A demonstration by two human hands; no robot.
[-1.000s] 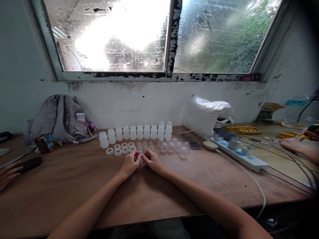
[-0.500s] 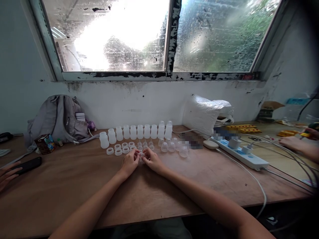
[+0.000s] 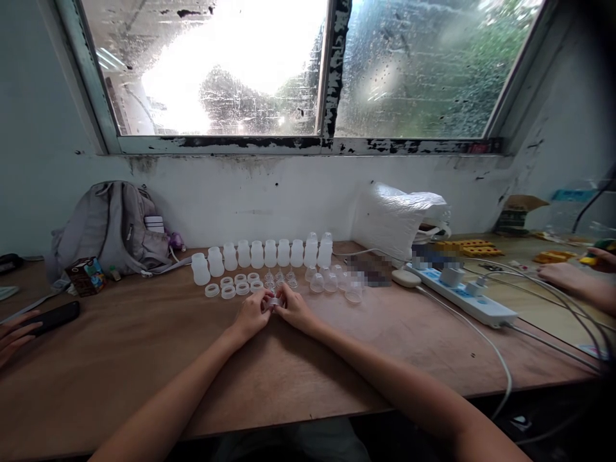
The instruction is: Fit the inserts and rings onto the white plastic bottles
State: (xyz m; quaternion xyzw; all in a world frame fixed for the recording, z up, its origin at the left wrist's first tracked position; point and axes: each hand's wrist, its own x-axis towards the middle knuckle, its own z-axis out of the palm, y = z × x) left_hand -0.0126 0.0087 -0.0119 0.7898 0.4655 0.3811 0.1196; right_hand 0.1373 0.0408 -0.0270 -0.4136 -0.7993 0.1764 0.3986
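Bench (image 3: 269,398) running beneath everything. Grey backpack (image 3: 113,224) well beyond the left hand (image 3: 252,313), off to its outer side. Row of translucent bottles (image 3: 257,255) upright beyond both hands, two at the right end capped. Left hand and right hand (image 3: 295,311) close together, each pinching the same piece. Domed clear caps (image 3: 330,282) outward of the right hand. White rings (image 3: 228,295) near the left. Clear teats (image 3: 280,280) just past the fingers. Small ring-like piece (image 3: 274,301) between both hands, details too small.
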